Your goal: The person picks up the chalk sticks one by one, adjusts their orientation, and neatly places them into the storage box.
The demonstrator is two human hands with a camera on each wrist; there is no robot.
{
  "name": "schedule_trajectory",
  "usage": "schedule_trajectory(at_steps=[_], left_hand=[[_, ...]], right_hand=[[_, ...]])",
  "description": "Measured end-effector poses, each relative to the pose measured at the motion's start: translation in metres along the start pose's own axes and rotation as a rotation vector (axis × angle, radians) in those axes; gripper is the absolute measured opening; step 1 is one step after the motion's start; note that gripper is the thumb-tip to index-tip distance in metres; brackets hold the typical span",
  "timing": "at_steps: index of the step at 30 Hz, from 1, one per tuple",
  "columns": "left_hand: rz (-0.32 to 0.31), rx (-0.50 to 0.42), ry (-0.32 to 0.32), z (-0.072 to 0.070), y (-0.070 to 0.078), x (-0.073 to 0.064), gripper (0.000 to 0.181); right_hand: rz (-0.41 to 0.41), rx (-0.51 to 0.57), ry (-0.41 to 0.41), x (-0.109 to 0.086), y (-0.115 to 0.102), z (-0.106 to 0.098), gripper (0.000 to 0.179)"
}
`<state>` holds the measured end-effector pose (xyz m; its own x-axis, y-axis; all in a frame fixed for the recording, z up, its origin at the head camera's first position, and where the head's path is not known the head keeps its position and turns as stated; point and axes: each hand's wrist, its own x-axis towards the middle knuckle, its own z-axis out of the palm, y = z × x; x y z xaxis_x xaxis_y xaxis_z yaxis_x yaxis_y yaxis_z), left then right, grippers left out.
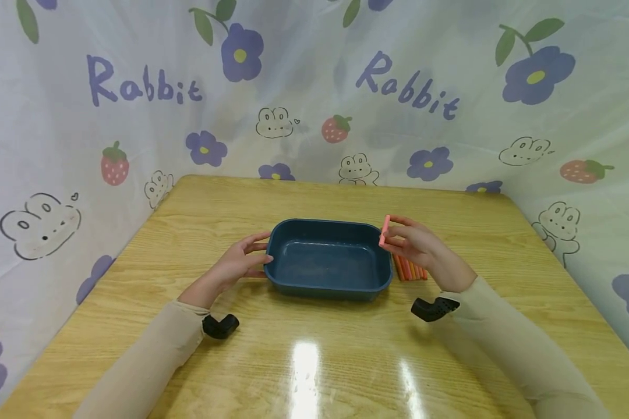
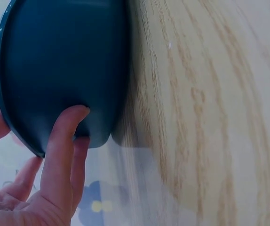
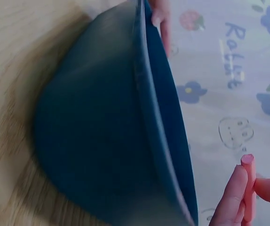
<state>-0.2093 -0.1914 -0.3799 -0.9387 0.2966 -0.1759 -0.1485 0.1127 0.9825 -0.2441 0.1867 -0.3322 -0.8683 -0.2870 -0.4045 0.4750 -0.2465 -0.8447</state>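
From the head, your left hand (image 1: 235, 263) gripped the left end of the blue basin (image 1: 325, 265); your right hand (image 1: 418, 244) pinched a pink stick (image 1: 385, 231) beside its right rim, more sticks (image 1: 412, 271) lying to the right. Left wrist: your fingers touched the basin's wall. Right wrist: thumb and fingers clasped the stick

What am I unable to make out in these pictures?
Head view: the far ends of the sticks on the table, covered by the right hand; their exact count is unsure.
Left wrist view: the far part of the tub, cut off by the top edge.
Right wrist view: the tub's floor, hidden by its own wall; most of the right hand, cut off by the picture's edges.
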Motion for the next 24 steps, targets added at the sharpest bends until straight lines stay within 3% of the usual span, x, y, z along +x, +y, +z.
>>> schedule_trajectory(at_steps=[8,24], left_hand=[[0.0,0.0,0.002,0.0,0.0,0.001,0.065],[0.006,0.006,0.001,-0.001,-0.001,0.0,0.065]], right_hand=[[0.029,-0.017,-0.037,0.01,-0.003,0.022,0.067],[0.087,-0.094,-0.033,0.041,-0.003,0.069,0.055]])
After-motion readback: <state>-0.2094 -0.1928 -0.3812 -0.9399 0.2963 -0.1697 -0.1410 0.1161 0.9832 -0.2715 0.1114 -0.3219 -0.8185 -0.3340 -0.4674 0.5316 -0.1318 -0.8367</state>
